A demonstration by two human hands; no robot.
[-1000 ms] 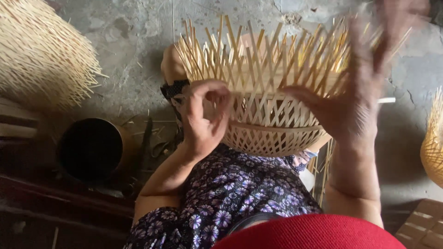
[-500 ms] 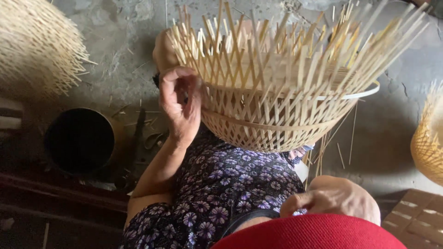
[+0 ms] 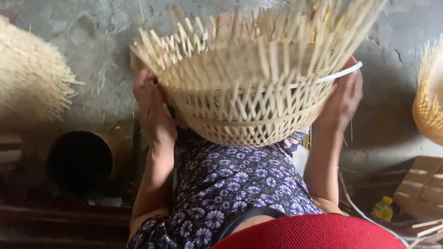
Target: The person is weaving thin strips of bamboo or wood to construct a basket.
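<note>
Soft daylight on grey floor, lower left dim — basket motion-blurred

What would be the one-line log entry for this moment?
left hand: on woven basket side | right hand: on opposite side | basket: over lap, unfinished

view: one head cam, on your head
facing: steeply down over your lap toward the concrete floor
range: close; basket fills upper centre, at arm's reach
edges: your left hand and right hand flank the basket; red rim at bottom edge
overlap: none, single view
</note>
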